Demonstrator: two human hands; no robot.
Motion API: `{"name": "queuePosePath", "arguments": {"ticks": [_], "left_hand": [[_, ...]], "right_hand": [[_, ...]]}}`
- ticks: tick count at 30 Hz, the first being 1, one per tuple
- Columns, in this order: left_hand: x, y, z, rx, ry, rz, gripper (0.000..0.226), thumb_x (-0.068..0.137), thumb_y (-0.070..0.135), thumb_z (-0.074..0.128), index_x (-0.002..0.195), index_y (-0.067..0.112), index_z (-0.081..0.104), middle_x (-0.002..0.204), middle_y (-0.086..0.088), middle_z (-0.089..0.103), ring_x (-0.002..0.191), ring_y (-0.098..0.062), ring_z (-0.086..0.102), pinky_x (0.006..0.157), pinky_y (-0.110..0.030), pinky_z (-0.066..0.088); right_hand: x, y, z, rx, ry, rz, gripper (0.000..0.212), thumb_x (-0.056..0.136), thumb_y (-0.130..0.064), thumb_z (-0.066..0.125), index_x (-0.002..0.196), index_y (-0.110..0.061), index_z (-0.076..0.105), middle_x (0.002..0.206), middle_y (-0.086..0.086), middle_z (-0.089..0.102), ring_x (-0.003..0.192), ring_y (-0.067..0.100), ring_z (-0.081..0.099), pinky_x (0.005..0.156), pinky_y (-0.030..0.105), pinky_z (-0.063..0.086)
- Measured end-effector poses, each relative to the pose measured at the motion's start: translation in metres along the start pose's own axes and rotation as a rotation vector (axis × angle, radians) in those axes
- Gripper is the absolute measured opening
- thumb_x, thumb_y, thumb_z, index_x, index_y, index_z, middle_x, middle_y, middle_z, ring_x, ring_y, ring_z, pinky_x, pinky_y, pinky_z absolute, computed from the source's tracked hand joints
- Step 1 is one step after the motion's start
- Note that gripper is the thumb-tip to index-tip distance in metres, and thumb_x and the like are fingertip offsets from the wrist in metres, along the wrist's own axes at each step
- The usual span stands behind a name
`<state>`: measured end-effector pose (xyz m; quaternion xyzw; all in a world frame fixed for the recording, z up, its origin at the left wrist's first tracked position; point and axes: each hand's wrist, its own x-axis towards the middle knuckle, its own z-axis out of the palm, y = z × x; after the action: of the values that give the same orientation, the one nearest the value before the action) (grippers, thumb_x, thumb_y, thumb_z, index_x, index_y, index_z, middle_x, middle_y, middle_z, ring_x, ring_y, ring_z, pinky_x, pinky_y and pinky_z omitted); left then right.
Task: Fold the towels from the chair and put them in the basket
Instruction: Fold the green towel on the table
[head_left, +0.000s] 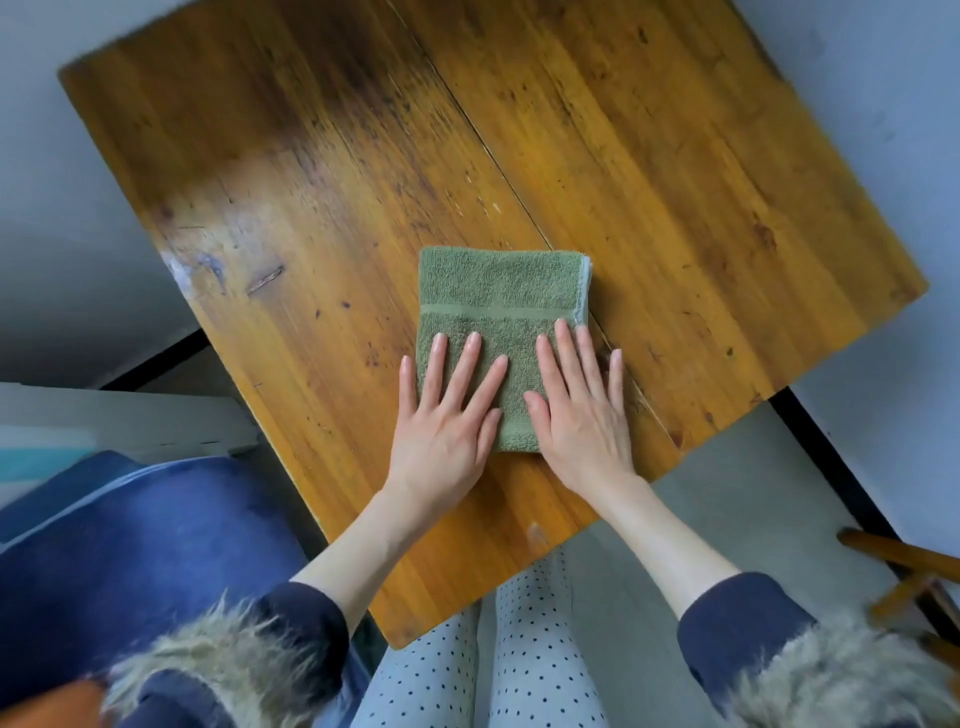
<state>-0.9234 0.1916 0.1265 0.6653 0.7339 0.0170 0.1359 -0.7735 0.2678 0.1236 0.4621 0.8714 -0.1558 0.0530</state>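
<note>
left hand (447, 421) and right hand (579, 410) flat, covering folded green towel's (498, 283) near half.

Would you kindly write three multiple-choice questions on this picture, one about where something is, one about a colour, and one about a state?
1. Where does the folded towel lie?
A. On the wooden table
B. On the blue seat
C. On the floor

2. What colour is the towel?
A. White
B. Green
C. Red

3. How are the hands on the towel?
A. Both pinch a corner
B. One lifts it
C. Both lie flat with straight fingers

Answers:
1 A: the towel rests on the table, near its close edge.
2 B: its pile is green, with a woven band across it.
3 C: the left hand and the right hand press palms down on its near half, fingers spread and straight.
</note>
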Motion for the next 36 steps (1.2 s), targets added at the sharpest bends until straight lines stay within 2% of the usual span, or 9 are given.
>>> {"name": "queuePosePath", "arguments": {"ticks": [4,6,9,15,22,26,30,34,36], "left_hand": [[-0.004,0.003,-0.012,-0.133,0.019,-0.007,0.045,0.097,0.031,0.033,0.139,0.022,0.042,0.150,-0.009,0.031,0.140,-0.038,0.021,0.109,-0.059,0.018],[-0.001,-0.001,-0.019,-0.268,0.110,-0.046,0.040,0.095,0.017,0.045,0.135,0.015,0.047,0.147,-0.012,0.036,0.138,-0.035,0.028,0.110,-0.052,0.023],[0.012,-0.011,-0.030,-0.531,0.239,-0.234,0.041,0.090,0.004,0.050,0.131,0.003,0.047,0.137,-0.020,0.043,0.129,-0.035,0.039,0.110,-0.037,0.028],[0.047,-0.027,-0.044,-0.959,0.021,-0.683,0.055,0.089,0.019,0.058,0.138,0.009,0.034,0.127,-0.013,0.052,0.113,-0.025,0.052,0.101,-0.040,0.041],[0.036,-0.022,-0.046,-1.028,-0.110,-0.864,0.039,0.086,0.022,0.065,0.120,0.008,0.052,0.117,-0.009,0.060,0.105,-0.022,0.057,0.096,-0.037,0.046],[0.011,-0.013,-0.040,-1.068,-0.125,-0.953,0.033,0.086,0.019,0.064,0.115,0.009,0.052,0.113,-0.009,0.060,0.103,-0.024,0.058,0.092,-0.039,0.049],[-0.020,-0.001,-0.043,-1.189,-0.088,-0.999,0.027,0.088,0.018,0.061,0.111,0.015,0.047,0.095,-0.002,0.059,0.078,-0.012,0.056,0.060,-0.026,0.045],[-0.062,0.008,-0.050,-1.349,-0.025,-1.057,0.022,0.090,0.016,0.059,0.108,0.018,0.047,0.092,0.001,0.060,0.076,-0.010,0.057,0.060,-0.027,0.047],[-0.084,0.008,-0.056,-1.375,0.044,-1.097,0.022,0.089,0.015,0.060,0.108,0.019,0.048,0.092,0.000,0.060,0.077,-0.009,0.056,0.060,-0.027,0.046]], "right_hand": [[-0.003,-0.002,-0.006,0.099,0.040,-0.011,0.054,0.099,-0.034,0.031,0.148,-0.016,0.019,0.157,0.004,0.006,0.145,0.020,-0.002,0.116,0.053,0.000],[-0.002,-0.002,-0.014,0.229,0.142,0.052,0.047,0.097,-0.028,0.041,0.141,-0.013,0.037,0.153,0.008,0.025,0.143,0.025,0.019,0.115,0.048,0.015],[0.009,0.001,-0.025,0.500,0.278,0.331,0.037,0.092,-0.021,0.052,0.126,-0.007,0.050,0.128,0.011,0.049,0.117,0.029,0.050,0.098,0.041,0.039],[0.040,0.018,-0.044,0.830,0.023,0.752,0.040,0.088,-0.035,0.059,0.119,-0.010,0.055,0.114,0.005,0.062,0.106,0.023,0.057,0.085,0.030,0.041],[0.043,0.019,-0.046,0.768,-0.239,0.702,0.041,0.082,-0.041,0.064,0.108,-0.010,0.063,0.108,0.007,0.066,0.101,0.027,0.061,0.094,0.048,0.045],[0.039,0.020,-0.050,0.857,-0.379,0.667,0.023,0.085,-0.028,0.065,0.088,-0.006,0.064,0.094,0.006,0.066,0.089,0.024,0.061,0.079,0.034,0.047],[0.032,0.015,-0.059,0.817,-0.455,0.531,0.018,0.086,-0.026,0.064,0.088,-0.008,0.061,0.101,0.008,0.064,0.089,0.020,0.060,0.080,0.034,0.045],[0.013,-0.004,-0.069,0.838,-0.512,0.396,0.031,0.086,-0.026,0.064,0.111,-0.011,0.055,0.109,0.002,0.058,0.097,0.017,0.057,0.080,0.030,0.044],[0.004,-0.020,-0.076,0.848,-0.562,0.320,0.023,0.087,-0.025,0.063,0.105,-0.015,0.054,0.103,-0.001,0.059,0.088,0.010,0.059,0.068,0.023,0.045]]}}
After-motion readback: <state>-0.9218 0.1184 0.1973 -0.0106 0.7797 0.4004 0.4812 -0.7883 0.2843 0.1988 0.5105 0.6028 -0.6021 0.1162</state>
